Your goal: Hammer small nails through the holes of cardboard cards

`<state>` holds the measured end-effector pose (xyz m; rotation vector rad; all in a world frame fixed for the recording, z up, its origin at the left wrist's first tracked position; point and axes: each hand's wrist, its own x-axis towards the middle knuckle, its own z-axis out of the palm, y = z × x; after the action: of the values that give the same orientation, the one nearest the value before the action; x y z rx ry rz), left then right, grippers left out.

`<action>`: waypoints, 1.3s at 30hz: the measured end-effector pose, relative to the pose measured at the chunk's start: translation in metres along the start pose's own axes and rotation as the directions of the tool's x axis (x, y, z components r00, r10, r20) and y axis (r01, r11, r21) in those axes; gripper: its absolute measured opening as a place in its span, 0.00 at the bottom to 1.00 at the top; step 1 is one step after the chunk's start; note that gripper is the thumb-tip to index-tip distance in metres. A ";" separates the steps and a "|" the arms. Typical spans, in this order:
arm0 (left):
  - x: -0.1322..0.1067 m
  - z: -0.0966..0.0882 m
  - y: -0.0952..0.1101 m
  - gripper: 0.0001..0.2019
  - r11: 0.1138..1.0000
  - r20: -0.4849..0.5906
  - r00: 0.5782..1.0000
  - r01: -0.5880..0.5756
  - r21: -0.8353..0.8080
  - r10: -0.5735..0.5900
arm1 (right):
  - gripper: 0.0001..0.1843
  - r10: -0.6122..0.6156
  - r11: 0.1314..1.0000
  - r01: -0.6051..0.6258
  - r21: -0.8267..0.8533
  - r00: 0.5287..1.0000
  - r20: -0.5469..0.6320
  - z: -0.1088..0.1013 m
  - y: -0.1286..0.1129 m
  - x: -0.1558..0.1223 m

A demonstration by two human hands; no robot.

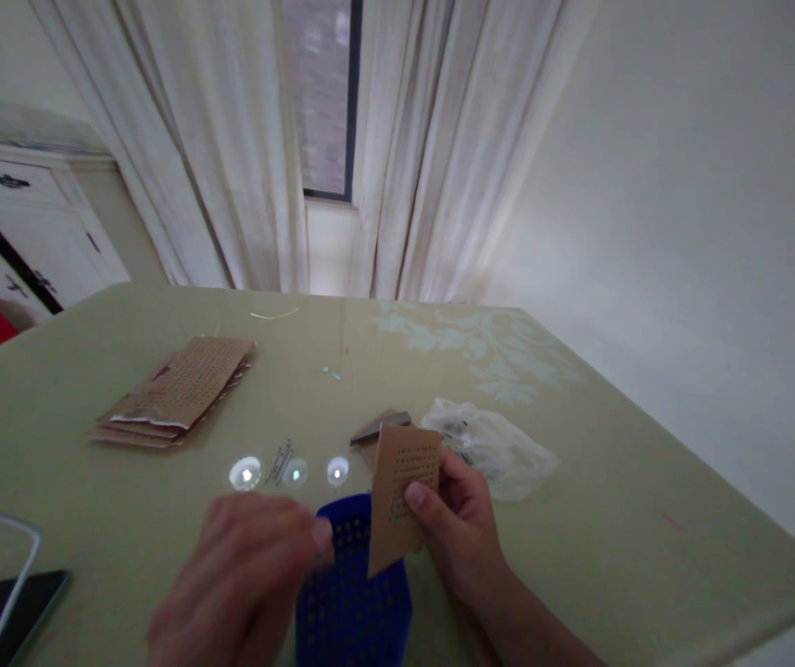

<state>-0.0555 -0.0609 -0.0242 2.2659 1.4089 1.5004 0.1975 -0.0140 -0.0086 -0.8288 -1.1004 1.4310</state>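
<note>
My right hand grips a small brown cardboard piece with rows of punched holes, thumb on its face and fingers behind. The piece is tilted upright above a blue perforated plastic basket. My left hand is beside the basket's left rim, somewhat blurred. Its fingers are curled in toward the thumb; whatever they may pinch is hidden or too small to make out. Beyond the cardboard piece, a flat grey metal strip lies on another scrap of brown cardboard.
Stacked perforated cardboard sheets lie at the left. Several thin metal pins rest near bright light reflections. A clear plastic bag sits on the right. A dark device with a white cable occupies the front left of the table.
</note>
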 end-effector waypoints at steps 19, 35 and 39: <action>0.048 0.017 -0.063 0.20 0.839 0.085 0.869 0.439 0.322 -0.488 | 0.21 0.136 0.948 -0.166 0.273 0.983 0.124 0.003 -0.005 0.013; 0.031 0.019 0.030 0.16 0.887 0.451 0.889 0.264 -0.379 -0.072 | 0.22 0.036 0.940 -0.169 0.296 0.912 0.408 -0.002 -0.005 0.003; 0.032 0.019 0.028 0.15 0.899 0.404 0.913 0.219 -0.379 -0.052 | 0.19 0.067 0.954 -0.177 0.242 0.913 0.402 -0.004 -0.003 0.004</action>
<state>-0.0200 -0.0467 0.0026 1.9984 0.9964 1.0973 0.2015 -0.0091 -0.0070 -0.4268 -1.1208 1.8630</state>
